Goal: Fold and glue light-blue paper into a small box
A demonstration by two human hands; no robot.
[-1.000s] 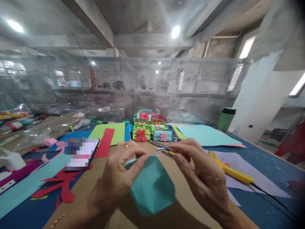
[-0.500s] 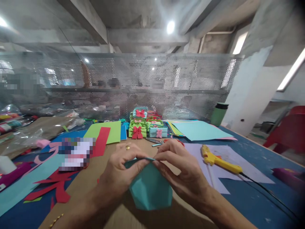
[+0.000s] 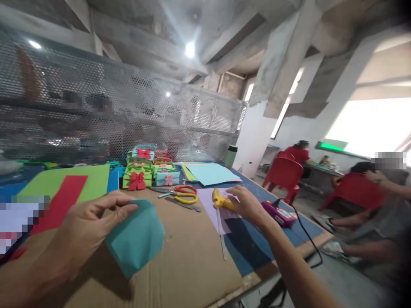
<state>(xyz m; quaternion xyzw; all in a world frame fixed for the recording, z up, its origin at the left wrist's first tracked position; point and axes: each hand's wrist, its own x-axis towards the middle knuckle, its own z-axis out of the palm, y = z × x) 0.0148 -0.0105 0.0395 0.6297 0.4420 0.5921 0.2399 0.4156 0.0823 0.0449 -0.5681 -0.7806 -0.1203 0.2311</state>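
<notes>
Between the thumb and fingers of my left hand [image 3: 99,218], a folded piece of teal paper [image 3: 138,239] is pinched by its upper edge, held above the brown cardboard [image 3: 189,261]. My right hand [image 3: 247,203] is stretched out over the handle of a yellow glue gun [image 3: 221,200], its fingers apart; whether they touch the handle is hard to tell. The glue gun lies on lilac paper [image 3: 205,199] with a clear glue stick [image 3: 224,248] close by. Scissors with red and yellow handles [image 3: 186,194] lie between my hands.
Small paper bags with bows [image 3: 137,180] stand at the back. Light blue sheets [image 3: 212,173] and a green bottle [image 3: 230,157] are behind the glue gun. A purple boxy device [image 3: 278,214] with a black cord sits at right. People sit near red chairs [image 3: 284,171] beyond the table.
My right hand has let go of the teal paper and moved right to the yellow glue gun. My left hand still holds the paper. The view has turned right.
</notes>
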